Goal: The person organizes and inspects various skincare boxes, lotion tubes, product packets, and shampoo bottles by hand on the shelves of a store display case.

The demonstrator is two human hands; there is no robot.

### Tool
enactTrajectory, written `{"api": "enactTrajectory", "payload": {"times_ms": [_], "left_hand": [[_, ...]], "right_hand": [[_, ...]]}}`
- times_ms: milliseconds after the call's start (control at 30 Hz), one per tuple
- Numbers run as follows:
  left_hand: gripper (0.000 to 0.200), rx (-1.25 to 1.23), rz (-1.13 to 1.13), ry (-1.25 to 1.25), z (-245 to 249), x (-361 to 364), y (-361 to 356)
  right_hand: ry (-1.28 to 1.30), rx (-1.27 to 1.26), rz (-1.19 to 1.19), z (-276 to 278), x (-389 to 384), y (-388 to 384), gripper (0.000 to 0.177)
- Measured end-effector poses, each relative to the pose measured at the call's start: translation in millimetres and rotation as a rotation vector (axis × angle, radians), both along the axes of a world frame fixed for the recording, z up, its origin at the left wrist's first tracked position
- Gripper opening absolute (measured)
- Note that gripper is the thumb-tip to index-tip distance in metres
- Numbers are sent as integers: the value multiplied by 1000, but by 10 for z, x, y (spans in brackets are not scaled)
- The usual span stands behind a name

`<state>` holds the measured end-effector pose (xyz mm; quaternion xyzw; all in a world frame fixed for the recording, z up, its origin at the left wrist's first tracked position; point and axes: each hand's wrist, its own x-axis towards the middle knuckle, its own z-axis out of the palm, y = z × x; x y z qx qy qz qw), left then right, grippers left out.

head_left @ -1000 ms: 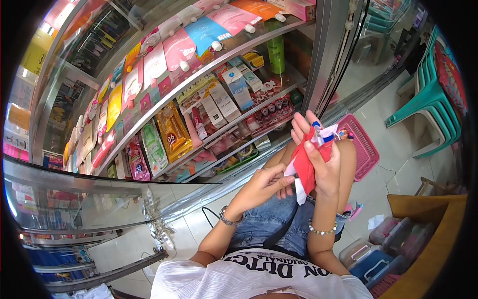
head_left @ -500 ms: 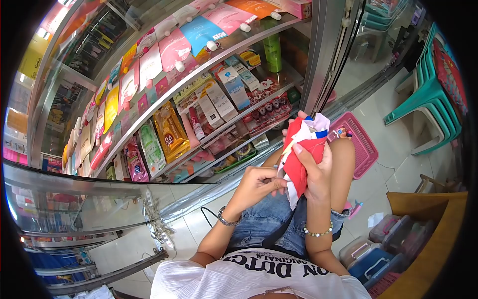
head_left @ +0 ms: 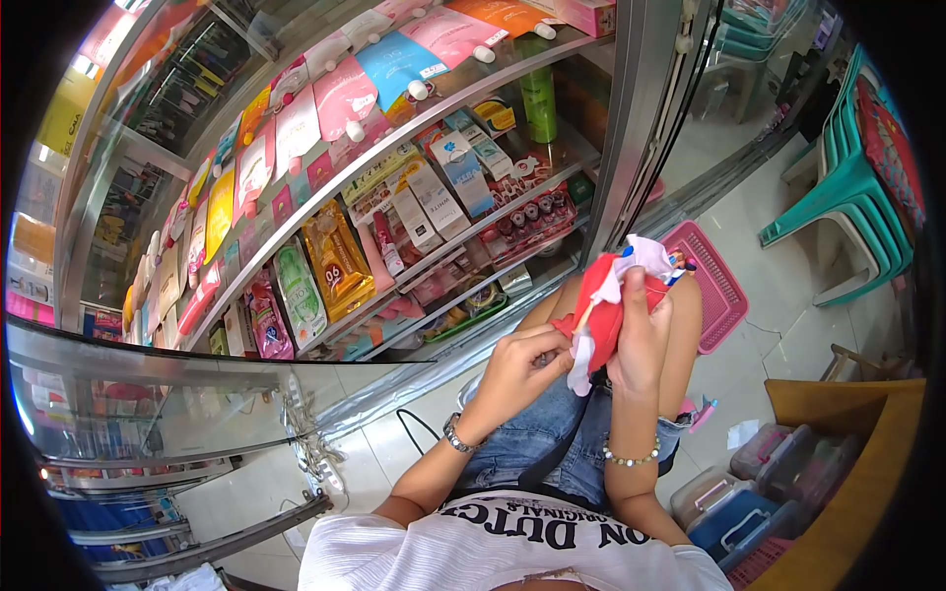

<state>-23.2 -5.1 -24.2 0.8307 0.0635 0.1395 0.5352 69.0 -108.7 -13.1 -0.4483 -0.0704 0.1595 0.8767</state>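
A crumpled bundle of red cloth (head_left: 603,320) with white or pale pink pieces and a bit of blue is held over my lap. My right hand (head_left: 642,340), with a beaded bracelet at the wrist, grips its right side, the thumb pointing up along the cloth. My left hand (head_left: 527,366), wearing a metal watch, pinches the bundle's lower left edge between thumb and fingers. The fingers of my right hand are partly hidden behind the cloth.
A glass display case (head_left: 463,108) with boxes, tubes and pouches stands ahead. Beyond my knee sits a pink basket (head_left: 724,295) with small items. Green plastic chairs (head_left: 838,217) are stacked at right, above lidded plastic boxes (head_left: 744,522). A power strip (head_left: 330,473) lies on the floor.
The cloth bundle has come lower and its top has folded over. My right thumb has shifted upward along it, and my left hand still pinches the lower left edge.
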Motion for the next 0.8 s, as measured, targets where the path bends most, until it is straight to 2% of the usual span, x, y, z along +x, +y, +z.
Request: {"api": "enactTrajectory", "payload": {"times_ms": [67,233,333,433,500,600,700,800], "left_hand": [[10,23,-2,21,-31,-4,-27],[10,-23,48,8,32,0,-47],[9,-149,27,-10,75,20,-20],[10,-229,4,-9,82,-9,-16],[10,-269,-8,-7,57,-35,-21],[9,-148,5,-132,-19,-36,-47],[11,-44,32,-85,1,-52,-47],[14,74,34,-60,84,-57,-57]], "right_hand": [[8,26,-60,-5,16,7,29],[230,200,-71,192,-17,70,37],[356,324,-47,306,-74,63,38],[-43,227,330,148,-47,-71,39],[-75,166,293,128,-78,-66,38],[-138,40,223,158,-95,-34,34],[-195,-47,115,67,-67,-4,31],[-103,4,61,16,-49,50,32]]}}
